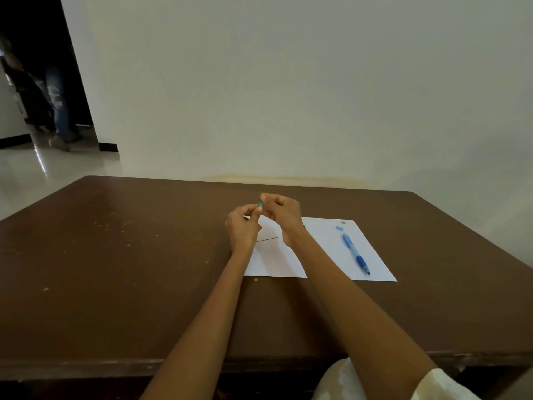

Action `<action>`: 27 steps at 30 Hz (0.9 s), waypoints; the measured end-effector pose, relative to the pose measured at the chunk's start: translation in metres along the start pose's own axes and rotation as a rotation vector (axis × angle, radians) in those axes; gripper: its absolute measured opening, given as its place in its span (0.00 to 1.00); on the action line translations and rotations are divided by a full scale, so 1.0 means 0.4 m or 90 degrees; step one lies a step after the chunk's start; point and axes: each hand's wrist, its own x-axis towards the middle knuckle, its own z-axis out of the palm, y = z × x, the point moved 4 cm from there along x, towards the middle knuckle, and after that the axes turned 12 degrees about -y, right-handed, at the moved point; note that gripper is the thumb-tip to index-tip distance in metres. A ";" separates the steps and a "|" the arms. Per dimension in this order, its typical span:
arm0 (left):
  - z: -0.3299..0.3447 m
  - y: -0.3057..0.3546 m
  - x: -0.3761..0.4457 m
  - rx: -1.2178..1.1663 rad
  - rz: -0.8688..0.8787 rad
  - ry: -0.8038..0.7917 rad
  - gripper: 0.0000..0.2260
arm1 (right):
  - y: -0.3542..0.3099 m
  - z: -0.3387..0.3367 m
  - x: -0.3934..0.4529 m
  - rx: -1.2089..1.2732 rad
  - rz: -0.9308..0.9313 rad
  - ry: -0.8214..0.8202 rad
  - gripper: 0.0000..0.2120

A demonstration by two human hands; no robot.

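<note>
Head view: left hand (pixel 243 226) and right hand (pixel 284 216) both pinch a small teal part (pixel 261 203) above the paper (pixel 326 255). Blue pen (pixel 356 254) lies well right. Probably mid-assembly; next, careful fingertip alignment of the part to the pen.

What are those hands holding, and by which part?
A tiny blue-green piece, pinched between the fingertips of the left hand and the right hand; which part is too small to tell.
</note>
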 end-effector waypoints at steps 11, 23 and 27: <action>0.004 -0.004 0.002 -0.039 -0.015 -0.033 0.08 | 0.014 0.008 -0.002 0.003 -0.021 0.063 0.11; 0.005 -0.014 -0.001 -0.115 -0.068 -0.025 0.07 | 0.009 -0.003 -0.004 -0.158 -0.080 0.005 0.12; 0.000 -0.015 0.000 -0.108 -0.053 -0.019 0.07 | 0.004 0.004 0.004 -0.145 -0.052 -0.035 0.08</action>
